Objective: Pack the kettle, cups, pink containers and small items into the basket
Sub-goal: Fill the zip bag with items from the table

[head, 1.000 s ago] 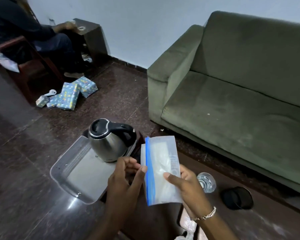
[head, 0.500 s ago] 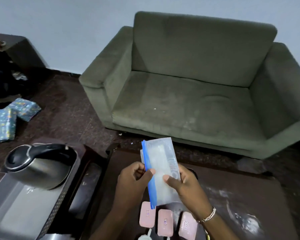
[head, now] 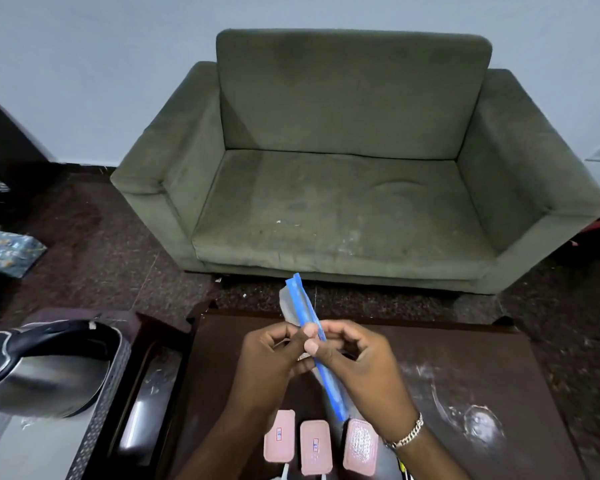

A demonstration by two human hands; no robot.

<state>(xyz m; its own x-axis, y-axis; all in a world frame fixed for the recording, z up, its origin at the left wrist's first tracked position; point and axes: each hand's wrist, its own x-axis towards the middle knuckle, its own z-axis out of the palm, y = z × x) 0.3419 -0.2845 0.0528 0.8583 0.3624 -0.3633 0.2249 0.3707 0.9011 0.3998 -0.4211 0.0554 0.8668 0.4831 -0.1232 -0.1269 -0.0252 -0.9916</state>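
Dark brown desk (head: 465,358) was dead ahead, top scuffed with pale smears on the right half. Green sofa (head: 354,202) sat just past its far edge against a pale wall, dark speckled floor (head: 94,265) between them. A patterned blue package (head: 7,252) lay on the floor at far left. Low left, I saw the steel kettle (head: 45,372) with its black handle standing in a metal tray-like basket (head: 97,427) whose wall is perforated; a gap separated that from the desk's left edge. Right half of the desk was open, sofa seat empty. Three pink containers (head: 314,446) lay in a row at the near desk edge, just below the wrists. Both hands were raised over the desk centre, meeting at the middle. Left hand (head: 274,355) and right hand (head: 361,362) both had fingers (head: 310,346) pinched onto a clear zip bag (head: 309,323), turned edge-on so the blue seal strip ran diagonally from upper left to lower right. Bag was off the desk, held in the air. Right wrist carried a metal bracelet (head: 407,436). Bag contents: couldn't tell.
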